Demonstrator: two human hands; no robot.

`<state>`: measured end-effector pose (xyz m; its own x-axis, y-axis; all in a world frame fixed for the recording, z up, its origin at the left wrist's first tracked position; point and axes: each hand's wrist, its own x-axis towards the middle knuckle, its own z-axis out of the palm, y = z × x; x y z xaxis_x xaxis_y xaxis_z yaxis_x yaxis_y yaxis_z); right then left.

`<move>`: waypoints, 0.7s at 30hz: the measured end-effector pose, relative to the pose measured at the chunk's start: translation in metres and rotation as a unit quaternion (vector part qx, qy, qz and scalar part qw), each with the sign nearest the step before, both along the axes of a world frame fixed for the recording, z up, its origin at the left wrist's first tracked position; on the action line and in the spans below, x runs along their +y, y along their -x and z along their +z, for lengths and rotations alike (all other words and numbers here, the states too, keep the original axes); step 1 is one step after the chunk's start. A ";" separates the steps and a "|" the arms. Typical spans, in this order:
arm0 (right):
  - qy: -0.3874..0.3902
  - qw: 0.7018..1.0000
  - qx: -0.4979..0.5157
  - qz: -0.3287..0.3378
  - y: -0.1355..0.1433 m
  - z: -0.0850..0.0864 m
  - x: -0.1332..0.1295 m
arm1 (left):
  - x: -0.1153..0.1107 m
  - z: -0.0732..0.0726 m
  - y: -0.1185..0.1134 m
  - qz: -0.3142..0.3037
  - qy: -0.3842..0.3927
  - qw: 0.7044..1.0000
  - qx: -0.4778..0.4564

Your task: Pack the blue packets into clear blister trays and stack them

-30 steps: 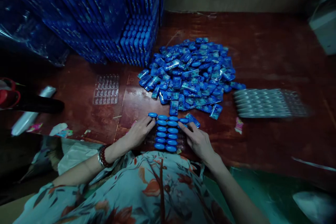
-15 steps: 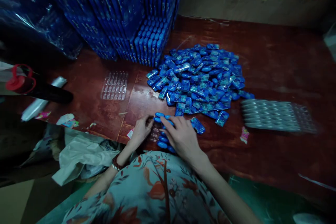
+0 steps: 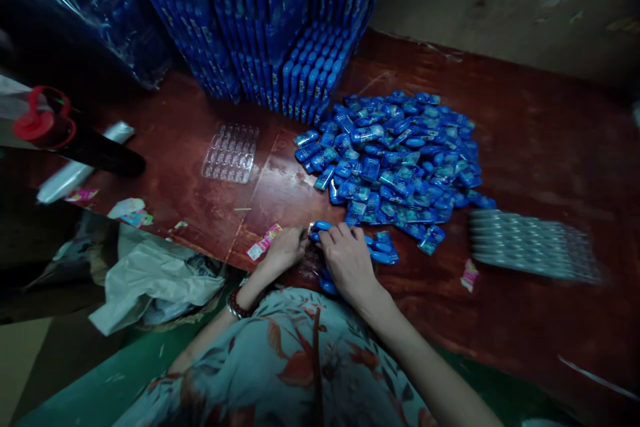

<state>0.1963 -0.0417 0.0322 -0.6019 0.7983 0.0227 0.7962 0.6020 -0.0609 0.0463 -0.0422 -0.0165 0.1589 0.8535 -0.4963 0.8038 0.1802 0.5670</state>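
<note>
My left hand [image 3: 287,250] has its fingers curled together at the left edge of a clear plastic tray with moulded cavities [image 3: 311,263], which lies near the front edge of the table. My right hand [image 3: 347,260] bends over the tray, fingertips closed on a small blue pack [image 3: 323,225] at its far end. Part of another blue pack [image 3: 328,283] shows below the right hand, which hides much of the tray. Loose blue packs [image 3: 383,250] lie just right of that hand. Beyond them spreads a big pile of blue packs [image 3: 400,153].
Tall stacks of filled blue trays [image 3: 270,27] stand at the back left. A single clear tray [image 3: 231,153] lies left, and a stack of clear trays [image 3: 530,243] right. A black bottle with a red lid [image 3: 100,150], a plastic roll [image 3: 75,177] and pink wrappers [image 3: 270,237] are also on the table.
The view has shifted a little. My right hand's fingers have drawn in from a spread over the packs to a closed grip at the tray's far end. My left hand stays beside the tray.
</note>
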 end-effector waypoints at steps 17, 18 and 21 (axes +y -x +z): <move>-0.061 0.978 0.136 -0.144 -0.057 0.006 0.004 | 0.039 0.022 0.035 -0.050 -0.040 0.992 -0.106; -0.050 0.979 0.121 -0.158 -0.071 0.006 0.013 | 0.050 0.030 0.032 -0.050 -0.093 0.989 -0.103; 0.009 0.989 0.083 -0.125 -0.098 -0.001 0.044 | 0.082 0.044 0.004 -0.090 -0.194 0.972 -0.094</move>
